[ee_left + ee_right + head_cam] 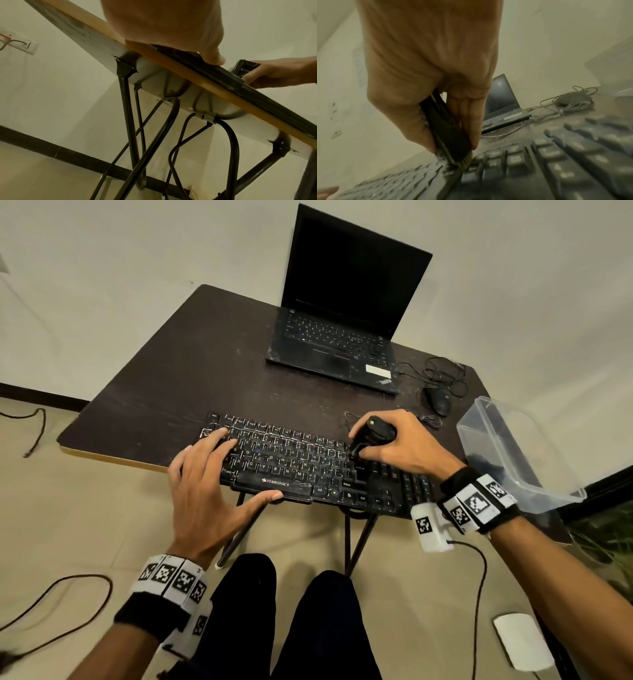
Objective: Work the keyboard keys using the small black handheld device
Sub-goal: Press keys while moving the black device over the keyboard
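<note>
A black keyboard [308, 463] lies at the near edge of a dark table [191, 364]. My right hand [394, 443] grips a small black handheld device [371, 434], tip down on the keys near the right end of the main key block. In the right wrist view the device [447, 129] stands nearly upright between thumb and fingers, its bristled tip touching the keys of the keyboard [539, 162]. My left hand [209, 474] rests flat on the keyboard's left end, fingers straight, thumb on the front edge. The left wrist view shows that thumb [212, 58] and the device [243, 69].
An open black laptop [342, 313] with a dark screen stands at the back of the table. A wired black mouse [440, 400] lies to its right. A clear plastic container [507, 446] sits at the table's right edge. Cables trail over the floor.
</note>
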{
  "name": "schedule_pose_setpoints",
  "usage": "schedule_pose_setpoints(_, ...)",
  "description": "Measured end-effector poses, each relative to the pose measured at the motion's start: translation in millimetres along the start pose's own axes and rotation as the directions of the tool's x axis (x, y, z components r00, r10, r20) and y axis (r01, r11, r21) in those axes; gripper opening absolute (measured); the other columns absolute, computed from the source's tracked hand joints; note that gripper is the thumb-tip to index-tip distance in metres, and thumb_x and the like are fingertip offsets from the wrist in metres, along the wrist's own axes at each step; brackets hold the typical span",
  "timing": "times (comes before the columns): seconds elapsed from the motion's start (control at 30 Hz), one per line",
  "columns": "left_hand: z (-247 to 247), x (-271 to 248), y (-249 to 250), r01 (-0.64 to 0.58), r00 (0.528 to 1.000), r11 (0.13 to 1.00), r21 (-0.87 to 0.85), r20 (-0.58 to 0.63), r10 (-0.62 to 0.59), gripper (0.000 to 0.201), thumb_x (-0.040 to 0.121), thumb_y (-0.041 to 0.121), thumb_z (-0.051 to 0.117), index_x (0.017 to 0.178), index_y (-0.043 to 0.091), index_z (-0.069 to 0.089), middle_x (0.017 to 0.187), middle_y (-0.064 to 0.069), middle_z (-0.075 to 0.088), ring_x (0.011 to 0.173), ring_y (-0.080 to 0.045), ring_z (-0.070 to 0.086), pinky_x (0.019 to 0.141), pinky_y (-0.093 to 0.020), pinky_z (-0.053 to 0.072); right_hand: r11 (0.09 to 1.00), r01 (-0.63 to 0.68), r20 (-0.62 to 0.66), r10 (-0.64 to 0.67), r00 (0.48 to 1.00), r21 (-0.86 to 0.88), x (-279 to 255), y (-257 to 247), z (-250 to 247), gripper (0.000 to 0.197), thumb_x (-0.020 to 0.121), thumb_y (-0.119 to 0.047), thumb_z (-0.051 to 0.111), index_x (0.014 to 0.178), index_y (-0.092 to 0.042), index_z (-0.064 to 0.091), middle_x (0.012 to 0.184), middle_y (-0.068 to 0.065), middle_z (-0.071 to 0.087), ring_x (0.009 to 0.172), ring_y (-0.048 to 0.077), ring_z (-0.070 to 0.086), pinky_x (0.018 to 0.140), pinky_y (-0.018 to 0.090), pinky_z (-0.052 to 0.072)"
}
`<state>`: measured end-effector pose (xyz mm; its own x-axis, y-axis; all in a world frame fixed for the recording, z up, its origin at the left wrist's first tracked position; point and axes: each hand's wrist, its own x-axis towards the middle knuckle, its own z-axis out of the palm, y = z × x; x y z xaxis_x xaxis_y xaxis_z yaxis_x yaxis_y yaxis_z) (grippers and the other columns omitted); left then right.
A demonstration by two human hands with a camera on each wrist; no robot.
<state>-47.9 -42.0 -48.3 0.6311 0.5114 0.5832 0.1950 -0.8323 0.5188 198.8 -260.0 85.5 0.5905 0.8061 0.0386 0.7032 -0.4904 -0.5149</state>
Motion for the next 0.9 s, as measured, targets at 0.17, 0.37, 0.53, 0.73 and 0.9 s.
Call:
schedule_pose_setpoints(0.17, 1.0, -1.6, -0.6, 0.015, 1.000, 1.000, -0.024, -0.025, -0.016, 0.102, 0.073, 0.088, 0.070, 0.133, 0.006, 0.063, 0.150, -0.005, 0.058, 0.141, -0.024, 0.053, 0.121, -0.053, 0.032, 0.999, -0.039, -0.058, 0.039, 0.998, 0.000, 5.5, -0.7, 2.7, 0.029, 0.077, -0.010, 0.083, 0.096, -0.031, 0.079, 0.096, -0.013, 0.080, 0.093, 0.009, 0.076, 0.092, 0.041, 0.062)
schedule_pose_setpoints(0.37, 1.9, -1.6, 0.8, 0.035, 0.999, 0.999, -0.039, -0.036, -0.037, 0.102, 0.071, 0.089, 0.070, 0.132, 0.008, 0.064, 0.147, -0.003, 0.060, 0.140, -0.022, 0.053, 0.122, -0.054, 0.031, 0.999, 0.036, 0.019, -0.036, 0.999, 0.015, 4.3, -9.4, 11.3, 0.031, 0.076, -0.008, 0.084, 0.098, -0.029, 0.080, 0.092, -0.009, 0.080, 0.088, 0.011, 0.076, 0.082, 0.026, 0.057)
schedule_pose_setpoints(0.53, 0.1, -1.0, 0.6, 0.045, 0.999, 0.998, -0.054, -0.020, -0.046, 0.105, 0.070, 0.090, 0.069, 0.136, 0.009, 0.062, 0.147, -0.003, 0.060, 0.141, -0.022, 0.052, 0.124, -0.049, 0.029, 0.999, 0.031, -0.015, -0.032, 0.999, -0.032, 14.5, -8.6, 3.1, 0.030, 0.074, -0.011, 0.082, 0.098, -0.029, 0.080, 0.100, -0.008, 0.080, 0.095, 0.014, 0.075, 0.090, 0.035, 0.061)
schedule_pose_setpoints(0.73, 0.2, -0.9, 1.2, 0.054, 0.999, 0.997, -0.061, 0.001, -0.054, 0.108, 0.070, 0.093, 0.066, 0.139, 0.009, 0.061, 0.149, -0.002, 0.058, 0.142, -0.021, 0.051, 0.126, -0.047, 0.026, 0.999, -0.030, -0.079, 0.027, 0.997, -0.044, 12.8, 1.4, 0.5, 0.029, 0.077, -0.011, 0.085, 0.097, -0.031, 0.080, 0.098, -0.013, 0.080, 0.094, 0.008, 0.074, 0.094, 0.036, 0.061)
schedule_pose_setpoints(0.9, 1.0, -1.5, 2.1, 0.056, 0.998, 0.996, -0.068, -0.017, -0.057, 0.107, 0.069, 0.090, 0.068, 0.138, 0.009, 0.061, 0.148, -0.003, 0.059, 0.142, -0.022, 0.052, 0.127, -0.045, 0.024, 1.000, -0.010, -0.034, 0.010, 0.999, 0.010, 4.9, 0.2, 4.6, 0.029, 0.078, -0.008, 0.085, 0.096, -0.030, 0.080, 0.093, -0.013, 0.080, 0.090, 0.007, 0.075, 0.086, 0.030, 0.060)
